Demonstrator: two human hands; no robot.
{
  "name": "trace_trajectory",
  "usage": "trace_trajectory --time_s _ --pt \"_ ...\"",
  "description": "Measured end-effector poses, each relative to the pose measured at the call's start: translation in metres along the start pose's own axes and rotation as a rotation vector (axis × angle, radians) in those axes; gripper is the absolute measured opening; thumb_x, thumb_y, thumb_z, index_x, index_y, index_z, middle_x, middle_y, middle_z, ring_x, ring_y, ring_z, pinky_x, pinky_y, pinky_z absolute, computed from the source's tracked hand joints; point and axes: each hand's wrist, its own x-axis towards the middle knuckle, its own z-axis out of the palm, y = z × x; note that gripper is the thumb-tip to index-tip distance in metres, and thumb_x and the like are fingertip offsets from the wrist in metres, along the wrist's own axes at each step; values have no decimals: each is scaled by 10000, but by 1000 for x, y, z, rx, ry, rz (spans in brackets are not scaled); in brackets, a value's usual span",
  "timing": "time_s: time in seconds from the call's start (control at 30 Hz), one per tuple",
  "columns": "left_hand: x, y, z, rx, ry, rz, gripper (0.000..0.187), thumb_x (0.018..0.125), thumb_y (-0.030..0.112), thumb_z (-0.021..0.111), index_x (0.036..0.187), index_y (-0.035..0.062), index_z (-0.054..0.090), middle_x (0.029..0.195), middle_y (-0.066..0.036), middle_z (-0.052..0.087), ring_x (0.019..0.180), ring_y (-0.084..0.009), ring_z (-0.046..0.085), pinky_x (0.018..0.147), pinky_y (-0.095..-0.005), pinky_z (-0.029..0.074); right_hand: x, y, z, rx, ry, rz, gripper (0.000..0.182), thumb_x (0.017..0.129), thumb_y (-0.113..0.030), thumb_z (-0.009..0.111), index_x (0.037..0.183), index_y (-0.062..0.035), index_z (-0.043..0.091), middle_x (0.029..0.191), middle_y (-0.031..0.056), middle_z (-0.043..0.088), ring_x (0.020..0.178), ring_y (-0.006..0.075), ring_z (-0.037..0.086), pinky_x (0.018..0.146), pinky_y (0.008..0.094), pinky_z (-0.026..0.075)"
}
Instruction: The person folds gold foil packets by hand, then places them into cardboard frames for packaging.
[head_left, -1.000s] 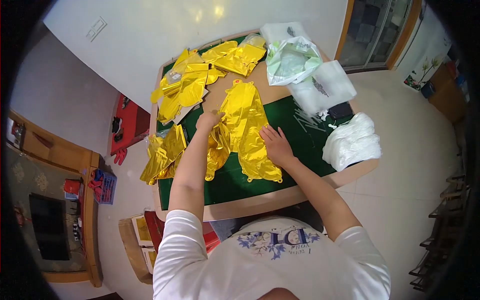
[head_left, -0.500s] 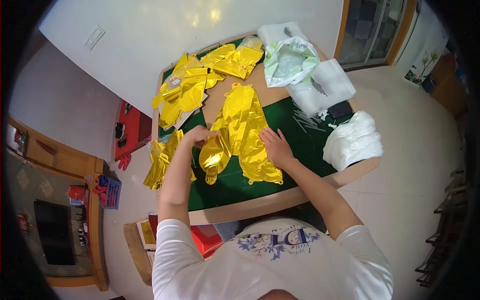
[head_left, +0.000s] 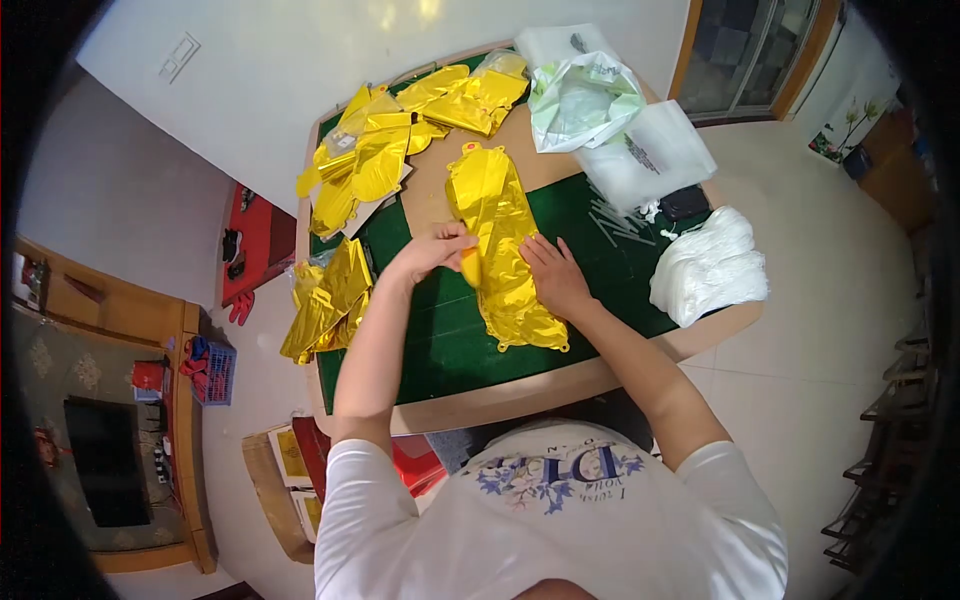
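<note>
A flat, uninflated gold foil balloon [head_left: 503, 215] lies lengthwise on the green and tan table, now a long narrow strip with small tabs at its ends. My left hand [head_left: 436, 251] pinches a folded flap at its left edge, and a paler yellow side of the foil shows below the fingers. On the opposite edge my right hand [head_left: 556, 279] lies flat, fingers stretched out and pressing on the foil. Left of my left wrist sits another crumpled gold foil piece [head_left: 335, 302]. How the layers lie under the flap is hidden.
More gold foil pieces [head_left: 378, 155] are heaped along the table's back left. At the back right stand an open plastic bag [head_left: 585, 105] and white packaging [head_left: 655, 155]. A dark box [head_left: 684, 203] and a bundle of white string [head_left: 710, 268] are near the right edge.
My left hand has moved right, folding the balloon's left part over onto the rest, so the spread foil is now one narrow strip. My right hand stays on the right edge.
</note>
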Motion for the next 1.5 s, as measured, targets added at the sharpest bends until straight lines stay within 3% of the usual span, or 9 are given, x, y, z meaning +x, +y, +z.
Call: trace_trajectory --time_s 0.07,0.13,0.2,0.27,0.33,0.43,0.83,1.07,1.5 --pt "-1 -5 11 -193 33 5 180 931 234 629 899 58 614 768 -12 636 639 -77 599 588 -216 485 0 1 1 -1 -1 -5 482 899 -105 462 1379 -73 435 1472 90 397 1401 237 308 1150 475 208" --pt "18 -34 6 -316 445 302 178 947 192 577 921 19 612 838 -65 685 680 -128 654 605 -233 515 0 2 1 -21 -35 -4 501 892 -105 466 1390 -58 424 1481 88 384 1406 228 297 1156 468 198" --pt "31 -61 -4 4 717 277 192 952 136 524 1044 -11 606 936 -123 695 782 -223 673 701 -301 534 0 0 -2 -16 -45 6 508 888 -104 467 1391 -49 422 1485 89 379 1409 226 291 1159 463 193" --pt "27 -79 -3 786 935 548 265 936 91 491 1164 -7 581 1071 -166 669 964 -331 637 848 -388 507 1 -1 -4 -15 -56 6 515 884 -103 468 1393 -41 420 1488 89 373 1411 224 285 1162 458 187" --pt "30 -94 1 831 809 491 361 937 91 471 1284 10 527 1365 -187 504 1258 -363 469 1052 -426 371 1 -2 -5 -14 -74 26 517 878 -105 470 1388 -35 425 1490 89 372 1415 223 279 1167 449 176" --pt "24 -91 19 865 669 391 467 966 150 442 1414 28 398 1482 -154 380 1400 -302 307 1145 -449 241 3 -3 -7 -21 -133 55 509 931 -190 453 1422 -69 401 1506 72 349 1432 203 238 1181 445 142" --pt "8 -84 56 981 762 526 402 939 158 492 1318 25 510 1408 -177 456 1342 -314 389 1126 -477 271 3 -1 -4 -3 -111 53 499 937 -193 454 1418 -65 408 1506 81 354 1423 218 264 1177 451 148" --pt "-4 -98 104 1062 531 616 360 912 167 561 1244 26 572 1341 -157 521 1301 -311 443 1106 -483 303 4 -1 -2 17 -75 35 484 937 -157 460 1410 -64 412 1476 98 400 1408 241 301 1168 469 171" --pt "-3 -97 106 1032 541 665 393 910 175 572 1279 44 550 1345 -159 512 1296 -312 452 1098 -496 310 10 15 -11 564 91 182 421 911 -6 421 1327 -41 478 1399 162 474 1316 318 433 1138 465 256"
